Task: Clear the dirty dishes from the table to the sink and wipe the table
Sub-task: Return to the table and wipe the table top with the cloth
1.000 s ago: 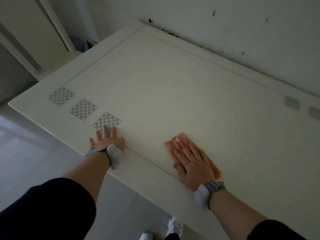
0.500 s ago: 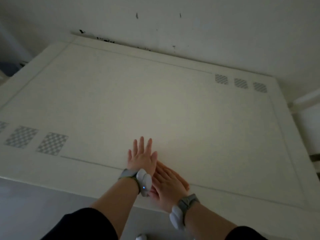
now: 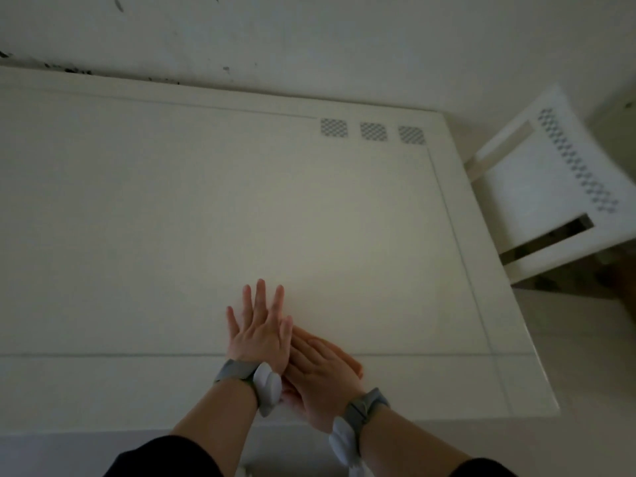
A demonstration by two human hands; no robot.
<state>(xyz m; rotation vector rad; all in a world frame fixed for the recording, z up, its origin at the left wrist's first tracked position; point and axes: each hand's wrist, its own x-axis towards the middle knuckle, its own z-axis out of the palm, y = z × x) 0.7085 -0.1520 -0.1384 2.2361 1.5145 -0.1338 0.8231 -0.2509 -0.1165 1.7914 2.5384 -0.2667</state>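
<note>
Table (image 3: 309,208) shows no dishes anywhere in view — judging by that, the clearing step is done and the wiping step is in hand. The sink is not in view.

Left hand (image 3: 260,330) lies flat on the near part of the tabletop, fingers spread apart, palm down, gripping nothing. Right hand (image 3: 321,376) lies flat just to its right and nearer, fingers together and angled far-left, tips tucked under the left hand's edge. A sliver of orange cloth (image 3: 351,361) peeks out at its right side; the hand presses on it rather than clamping it. Most of the cloth is hidden under the palm.

Both wrists carry grey bands with white pods.

Next move, as I judge it: sweep the cloth out over the unwiped far and right stretches, left hand lifted or shifted out of the path.

Writing: none readable. Three checkered squares (image 3: 373,130) sit at the far right of the table; a white chair (image 3: 550,187) beyond the right edge bears a similar pattern.
</note>
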